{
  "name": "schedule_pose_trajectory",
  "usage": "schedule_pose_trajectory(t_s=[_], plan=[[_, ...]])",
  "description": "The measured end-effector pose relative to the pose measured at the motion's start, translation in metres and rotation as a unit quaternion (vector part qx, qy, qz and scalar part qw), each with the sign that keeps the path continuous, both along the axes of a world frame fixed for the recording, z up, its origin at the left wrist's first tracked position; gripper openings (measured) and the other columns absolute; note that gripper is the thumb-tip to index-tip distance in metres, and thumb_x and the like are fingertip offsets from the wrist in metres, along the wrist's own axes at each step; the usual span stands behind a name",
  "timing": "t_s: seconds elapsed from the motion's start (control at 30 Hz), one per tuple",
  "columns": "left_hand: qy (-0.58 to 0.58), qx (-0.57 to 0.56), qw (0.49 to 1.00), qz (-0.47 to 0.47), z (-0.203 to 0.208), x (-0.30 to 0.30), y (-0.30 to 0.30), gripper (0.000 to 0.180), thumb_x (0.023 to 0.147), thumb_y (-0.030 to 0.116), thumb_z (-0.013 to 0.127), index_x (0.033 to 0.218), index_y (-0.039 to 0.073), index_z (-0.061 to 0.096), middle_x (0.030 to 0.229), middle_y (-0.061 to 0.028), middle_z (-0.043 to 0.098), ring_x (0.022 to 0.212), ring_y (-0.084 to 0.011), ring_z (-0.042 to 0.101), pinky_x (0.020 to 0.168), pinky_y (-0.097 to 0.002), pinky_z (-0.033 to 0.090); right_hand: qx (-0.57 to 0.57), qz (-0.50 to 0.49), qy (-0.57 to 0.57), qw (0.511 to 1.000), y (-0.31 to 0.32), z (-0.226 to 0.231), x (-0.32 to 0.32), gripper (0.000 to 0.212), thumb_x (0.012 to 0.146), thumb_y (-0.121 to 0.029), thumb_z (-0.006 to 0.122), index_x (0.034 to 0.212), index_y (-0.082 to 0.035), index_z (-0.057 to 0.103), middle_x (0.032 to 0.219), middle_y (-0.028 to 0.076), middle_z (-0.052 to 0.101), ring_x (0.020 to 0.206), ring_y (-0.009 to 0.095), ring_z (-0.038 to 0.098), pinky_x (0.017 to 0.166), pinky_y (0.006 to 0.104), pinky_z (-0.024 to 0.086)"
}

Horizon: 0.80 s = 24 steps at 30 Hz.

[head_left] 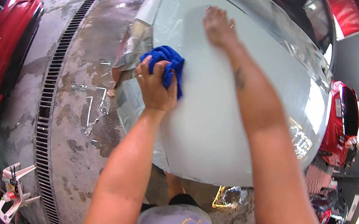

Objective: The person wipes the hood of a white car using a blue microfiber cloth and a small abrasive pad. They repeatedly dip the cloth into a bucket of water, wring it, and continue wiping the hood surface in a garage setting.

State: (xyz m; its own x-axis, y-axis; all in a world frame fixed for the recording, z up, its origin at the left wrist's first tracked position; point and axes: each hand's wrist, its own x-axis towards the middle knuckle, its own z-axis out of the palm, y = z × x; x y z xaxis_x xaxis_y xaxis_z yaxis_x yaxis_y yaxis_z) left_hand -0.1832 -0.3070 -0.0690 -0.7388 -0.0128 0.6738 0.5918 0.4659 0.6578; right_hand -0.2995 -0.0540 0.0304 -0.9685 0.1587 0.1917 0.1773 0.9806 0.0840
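Note:
A pale grey-white car hood (213, 130) spreads out in front of me, with clear wrinkled plastic film (140, 44) along its edges. My left hand (156, 83) is closed around a bunched blue cloth (168, 58), which lies against the left side of the hood. Farther away and to the right, my right hand (219, 26) rests on the hood's surface, fingers stretched out and apart. Nothing shows in that hand, though its palm is hidden.
A long drain grate (47, 107) runs along the wet, stained floor at left. Beyond it stands a red car (4, 51). At lower left is a white plastic stool (14, 194) with a bottle on it. Another red car (343, 121) stands at right.

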Motion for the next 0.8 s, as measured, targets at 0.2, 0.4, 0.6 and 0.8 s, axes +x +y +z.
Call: schedule_pose_trajectory(t_s=[0.2, 0.4, 0.6, 0.8], plan=[[0.016, -0.005, 1.0, 0.009, -0.004, -0.003, -0.002, 0.029, 0.088, 0.024, 0.074, 0.115, 0.014, 0.068, 0.126, -0.0214, 0.059, 0.127, -0.043, 0.05, 0.111, -0.0577, 0.037, -0.035, 0.014, -0.013, 0.999, -0.024, 0.001, 0.025, 0.063, 0.11, -0.043, 0.041, 0.165, -0.012, 0.035, 0.174, 0.012, 0.029, 0.161, 0.036, 0.023, 0.126, 0.0661, 0.024], [0.045, -0.011, 0.997, 0.056, 0.003, -0.013, -0.002, 0.039, 0.085, 0.04, 0.08, 0.112, 0.014, 0.068, 0.125, -0.0197, 0.063, 0.128, -0.0424, 0.053, 0.111, -0.0597, 0.038, -0.062, 0.057, -0.114, 0.99, -0.176, -0.086, 0.406, 0.072, 0.102, -0.037, 0.06, 0.166, -0.013, 0.035, 0.177, 0.01, 0.023, 0.164, 0.032, 0.018, 0.129, 0.0646, 0.015], [-0.027, -0.142, 0.986, 0.081, 0.024, 0.009, 0.008, 0.049, 0.085, 0.048, 0.08, 0.12, 0.016, 0.065, 0.137, -0.0221, 0.054, 0.13, -0.0495, 0.049, 0.105, -0.0633, 0.043, -0.197, -0.227, -0.027, 0.953, -0.19, -0.121, 0.746, 0.052, 0.101, -0.024, 0.056, 0.151, -0.008, 0.053, 0.159, 0.018, 0.047, 0.147, 0.038, 0.041, 0.12, 0.0545, 0.031], [0.101, -0.295, 0.943, -0.116, 0.011, 0.179, 0.027, 0.046, 0.089, 0.049, 0.075, 0.12, 0.017, 0.064, 0.145, -0.0222, 0.048, 0.138, -0.0474, 0.041, 0.113, -0.0624, 0.036, -0.329, -0.713, -0.039, 0.617, -0.281, -0.208, 1.074, 0.05, 0.115, -0.029, 0.036, 0.159, -0.005, 0.045, 0.17, 0.025, 0.029, 0.156, 0.041, 0.031, 0.127, 0.0494, 0.028]])
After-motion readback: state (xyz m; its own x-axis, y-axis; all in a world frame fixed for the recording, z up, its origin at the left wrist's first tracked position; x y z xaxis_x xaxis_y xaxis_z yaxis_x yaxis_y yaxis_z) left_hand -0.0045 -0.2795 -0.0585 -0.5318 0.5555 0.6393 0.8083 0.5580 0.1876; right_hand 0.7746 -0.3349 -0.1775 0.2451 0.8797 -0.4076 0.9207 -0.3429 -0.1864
